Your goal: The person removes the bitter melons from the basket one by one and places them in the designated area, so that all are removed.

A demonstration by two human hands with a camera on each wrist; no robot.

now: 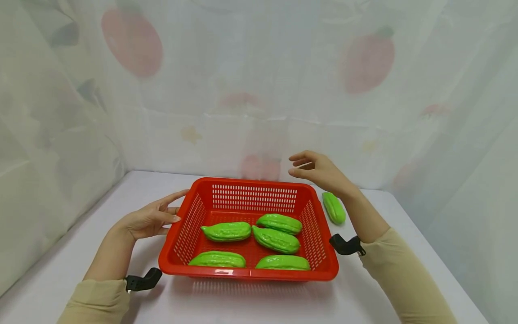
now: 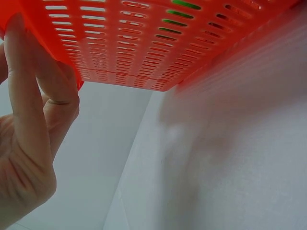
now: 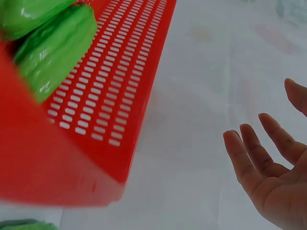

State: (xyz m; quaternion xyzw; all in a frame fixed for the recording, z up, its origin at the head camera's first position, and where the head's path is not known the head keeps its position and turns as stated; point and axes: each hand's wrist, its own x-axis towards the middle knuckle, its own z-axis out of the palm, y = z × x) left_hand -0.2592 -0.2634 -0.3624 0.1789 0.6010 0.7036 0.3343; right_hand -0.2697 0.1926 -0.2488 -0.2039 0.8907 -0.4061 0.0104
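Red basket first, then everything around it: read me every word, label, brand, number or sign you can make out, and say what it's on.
None readable.
Red basket and green vegetables: no lettering seen.
Backdrop: blurred red and yellow pictures, no readable words.
Black wrist pieces: any marks are too small to read.

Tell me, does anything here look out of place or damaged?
One green gourd looks out of place: it lies on the table outside the basket, to its right, while five others sit inside. It may simply be waiting its turn. I see no spill or obvious damage.
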